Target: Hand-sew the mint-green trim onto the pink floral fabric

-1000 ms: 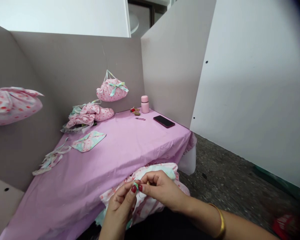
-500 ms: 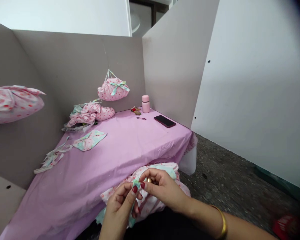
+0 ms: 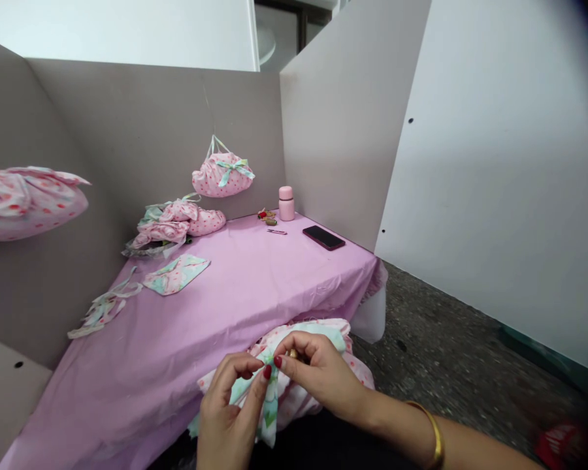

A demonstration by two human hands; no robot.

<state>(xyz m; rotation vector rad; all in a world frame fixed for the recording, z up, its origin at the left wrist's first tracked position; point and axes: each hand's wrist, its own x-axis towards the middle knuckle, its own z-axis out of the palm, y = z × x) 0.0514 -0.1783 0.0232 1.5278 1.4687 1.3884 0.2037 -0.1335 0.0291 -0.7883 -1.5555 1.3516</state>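
My left hand (image 3: 235,398) is closed in a pinch, thumb and index fingertips at the upper part of a mint-green patterned fabric strip (image 3: 271,408). Beside it my right hand (image 3: 321,372) pinches the same strip near its top, thumb against index finger. The strip's lower end hangs down between the hands. Under and behind them, a bundle of pink dotted and mint fabric (image 3: 318,398) lies over my lap at the table edge. Whether a needle or thread is between the fingertips is too small to tell.
A pink cloth covers the table (image 3: 245,274). On it are a folded fabric piece (image 3: 176,274), fabric strips (image 3: 105,310), a pile of pink fabric (image 3: 176,222), a phone (image 3: 323,237), small thread snips (image 3: 277,232), thread spools (image 3: 270,222) and a pink bottle (image 3: 287,203). A bow-trimmed pouch (image 3: 223,175) hangs behind.
My left fingers have shifted and uncurled from around the strip, so its lower end now hangs in view. My right hand has stayed almost in place.
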